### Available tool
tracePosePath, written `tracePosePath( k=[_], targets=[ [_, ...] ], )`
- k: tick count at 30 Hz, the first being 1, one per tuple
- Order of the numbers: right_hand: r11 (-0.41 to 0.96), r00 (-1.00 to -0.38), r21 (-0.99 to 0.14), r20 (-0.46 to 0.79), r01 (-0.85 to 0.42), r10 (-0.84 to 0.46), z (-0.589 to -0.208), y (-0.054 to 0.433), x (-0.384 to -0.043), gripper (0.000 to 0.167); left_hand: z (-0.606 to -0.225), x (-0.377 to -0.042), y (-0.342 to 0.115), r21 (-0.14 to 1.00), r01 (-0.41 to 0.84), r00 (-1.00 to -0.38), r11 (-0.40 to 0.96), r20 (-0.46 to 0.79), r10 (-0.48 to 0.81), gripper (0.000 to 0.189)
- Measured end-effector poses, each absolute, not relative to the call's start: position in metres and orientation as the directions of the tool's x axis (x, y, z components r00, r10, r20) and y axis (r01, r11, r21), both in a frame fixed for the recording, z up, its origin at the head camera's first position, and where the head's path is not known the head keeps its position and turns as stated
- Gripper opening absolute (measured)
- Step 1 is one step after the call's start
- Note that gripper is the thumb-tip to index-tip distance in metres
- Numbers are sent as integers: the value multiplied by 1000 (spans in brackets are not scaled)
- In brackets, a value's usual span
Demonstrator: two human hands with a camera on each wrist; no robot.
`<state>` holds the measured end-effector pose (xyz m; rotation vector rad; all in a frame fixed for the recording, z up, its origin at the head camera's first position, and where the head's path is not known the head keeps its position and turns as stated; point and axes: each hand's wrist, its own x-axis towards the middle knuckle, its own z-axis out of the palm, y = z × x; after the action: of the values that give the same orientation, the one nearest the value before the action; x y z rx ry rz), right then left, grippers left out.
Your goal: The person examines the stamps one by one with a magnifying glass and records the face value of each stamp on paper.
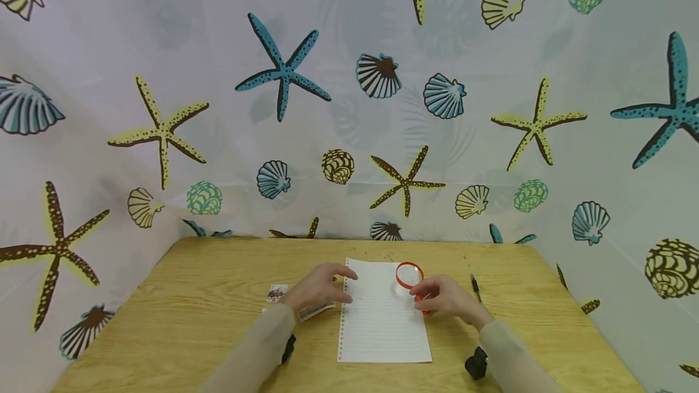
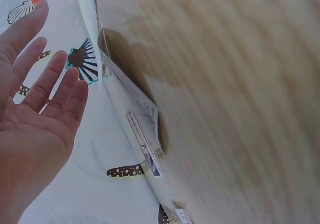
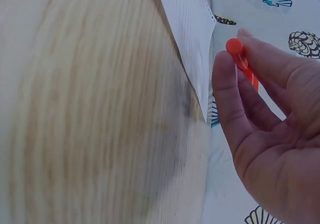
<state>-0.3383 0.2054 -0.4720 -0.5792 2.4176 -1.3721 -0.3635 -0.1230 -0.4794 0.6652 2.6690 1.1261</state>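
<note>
A red-rimmed magnifying glass [image 1: 400, 278] is in my right hand [image 1: 449, 301], pinched by its handle between thumb and fingers over the right side of a lined sheet of paper [image 1: 382, 332]. The handle's round orange end [image 3: 234, 46] shows between the fingertips in the right wrist view. My left hand [image 1: 317, 287] hovers at the paper's punched left edge, fingers apart and holding nothing. In the left wrist view its fingers [image 2: 52, 79] are loosely extended. Beneath the left hand lies a small stamp-like paper piece [image 1: 317, 312], partly hidden by it.
Another small printed stamp-like piece [image 1: 276, 292] lies left of the left hand. A black pen [image 1: 475, 287] rests to the right of the paper, partly behind the right wrist. The wooden table [image 1: 207, 296] ends at a curtain [image 1: 338, 120] printed with shells and starfish.
</note>
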Motion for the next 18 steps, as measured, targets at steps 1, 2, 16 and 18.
tracePosePath(
  k=[1,2,16,18],
  targets=[
    [464,-878,-865,-62,-190,-475,-472,207,-339,30,-479,-365,-122,712,333,-887,619,14,462,44],
    [471,-882,-862,-62,-189,-467,-472,209,-340,30,-479,-366,-121,715,326,-888,618,7,461,43],
    [586,-925,-793,-79,-167,-371,-483,233,-347,28,-482,-376,-115,768,292,-841,570,-78,536,35],
    [577,-926,-801,-81,-159,-368,-483,236,-347,29,-482,-377,-114,780,276,-838,562,-90,538,32]
  ],
)
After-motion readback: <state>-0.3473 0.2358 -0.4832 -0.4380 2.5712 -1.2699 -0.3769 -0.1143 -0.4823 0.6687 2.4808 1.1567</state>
